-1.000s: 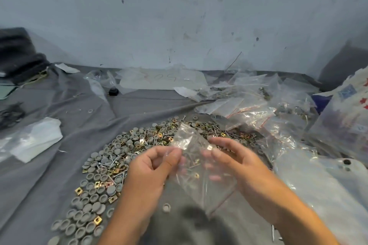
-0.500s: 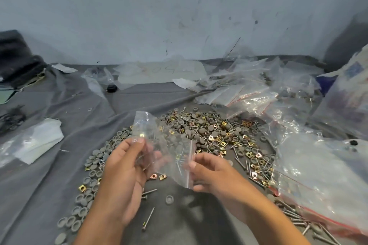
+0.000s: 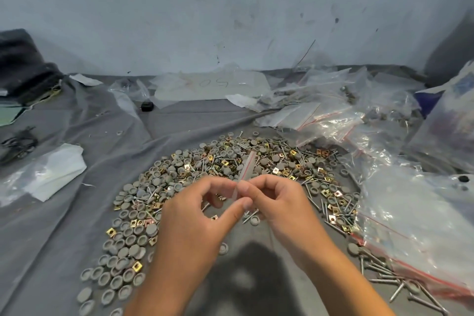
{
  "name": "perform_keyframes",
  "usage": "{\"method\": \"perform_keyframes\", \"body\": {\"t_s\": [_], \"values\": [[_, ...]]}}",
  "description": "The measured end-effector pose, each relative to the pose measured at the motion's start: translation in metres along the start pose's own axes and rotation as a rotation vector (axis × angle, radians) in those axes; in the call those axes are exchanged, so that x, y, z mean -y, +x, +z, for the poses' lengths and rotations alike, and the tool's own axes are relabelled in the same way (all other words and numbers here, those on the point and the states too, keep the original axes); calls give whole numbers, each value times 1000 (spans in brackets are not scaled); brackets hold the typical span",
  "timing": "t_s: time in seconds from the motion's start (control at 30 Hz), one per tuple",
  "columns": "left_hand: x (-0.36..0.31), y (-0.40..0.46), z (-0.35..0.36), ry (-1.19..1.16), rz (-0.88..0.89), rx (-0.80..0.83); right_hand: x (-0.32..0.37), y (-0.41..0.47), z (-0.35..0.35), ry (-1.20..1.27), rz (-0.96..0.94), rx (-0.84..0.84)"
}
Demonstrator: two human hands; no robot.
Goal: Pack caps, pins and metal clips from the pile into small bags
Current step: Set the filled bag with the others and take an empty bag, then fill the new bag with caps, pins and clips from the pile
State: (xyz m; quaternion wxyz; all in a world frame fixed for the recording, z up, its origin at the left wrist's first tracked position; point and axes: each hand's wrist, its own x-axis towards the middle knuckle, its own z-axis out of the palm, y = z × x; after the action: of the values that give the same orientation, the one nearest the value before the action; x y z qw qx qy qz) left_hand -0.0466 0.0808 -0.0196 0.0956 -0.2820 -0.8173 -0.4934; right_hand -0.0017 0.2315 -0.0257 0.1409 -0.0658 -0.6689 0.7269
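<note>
Pinched edge-on between both hands, the small bag (image 3: 245, 170) is held just above the pile (image 3: 230, 177). Left hand (image 3: 202, 215) and right hand (image 3: 277, 202) each grip its strip. Thin, floppy, slippery film probably; best held by the stiffer zip edge.

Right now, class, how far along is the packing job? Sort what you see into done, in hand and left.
Done: filled bags lie heaped at the right. In hand: the left hand and right hand pinch one small bag edge-on; its contents can't be seen. Left: a large pile of caps, pins and clips covers the grey cloth.
</note>
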Motion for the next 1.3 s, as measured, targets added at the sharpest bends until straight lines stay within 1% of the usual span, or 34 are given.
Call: {"method": "perform_keyframes", "body": {"t_s": [0.1,0.23,0.33,0.4,0.47,0.5,0.57,0.63,0.7,0.83,0.93,1.0,1.1,1.17,1.23,1.27,1.3], "values": [[2,2,-6,-16,13,-8,2,1,3,-62,-7,-23],[7,1,-11,81,-4,7,0,2,4,-289,-42,-78],[9,2,-16,114,-67,-97,0,5,-8,-411,-23,-46],[10,3,-21,121,-150,-237,-3,9,-23,-572,-18,22],[11,3,-27,109,-210,-358,-9,13,-36,-834,-25,67],[11,3,-28,125,-203,-381,-12,14,-40,-988,-33,106],[11,1,-29,209,-140,-341,-20,17,-43,-1203,-39,199],[12,1,-27,298,-89,-271,-25,19,-42,-1300,-54,241],[15,1,-25,353,-60,-231,-28,19,-43,-1327,-89,240],[17,0,-20,390,-46,-248,-32,16,-41,-1330,-136,219],[18,0,-16,386,-59,-260,-36,15,-38,-1316,-130,219],[15,1,-14,393,-72,-266,-36,16,-36,-1305,-122,248],[9,1,-11,402,-59,-290,-32,18,-32,-1298,-107,256],[8,3,-16,395,-42,-394,-33,19,-30,-1296,-93,252],[8,7,-24,413,-19,-568,-35,18,-30,-1315,-82,265],[9,7,-28,438,-14,-621,-38,17,-31,-1325,-80,273],[10,7,-29,469,-11,-624,-40,16,-33,-1327,-80,274]]}}
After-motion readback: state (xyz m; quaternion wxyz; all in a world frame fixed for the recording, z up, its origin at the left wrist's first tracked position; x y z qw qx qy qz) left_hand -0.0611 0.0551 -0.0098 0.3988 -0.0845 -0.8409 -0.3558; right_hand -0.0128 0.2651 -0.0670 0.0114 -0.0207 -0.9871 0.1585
